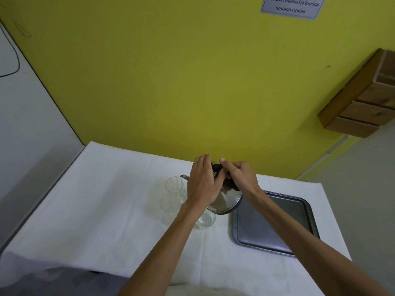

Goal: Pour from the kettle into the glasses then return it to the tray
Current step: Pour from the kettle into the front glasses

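Observation:
A steel kettle (226, 201) with a black handle hangs tilted to the left above the glasses, its spout (184, 177) over the far glass (174, 184). My right hand (240, 176) grips the black handle at the top. My left hand (203, 182) lies on the kettle's lid and side and hides most of it. A second clear glass (170, 202) stands nearer on the left. A third glass (206, 220) stands under the kettle's base, with clear liquid in it. The grey metal tray (275, 223) lies to the right with nothing on it.
The white-covered table (106, 199) stands against a yellow wall (171, 82). A wooden box (363, 99) is mounted on the wall at the right. The grey floor lies beyond the table's right edge.

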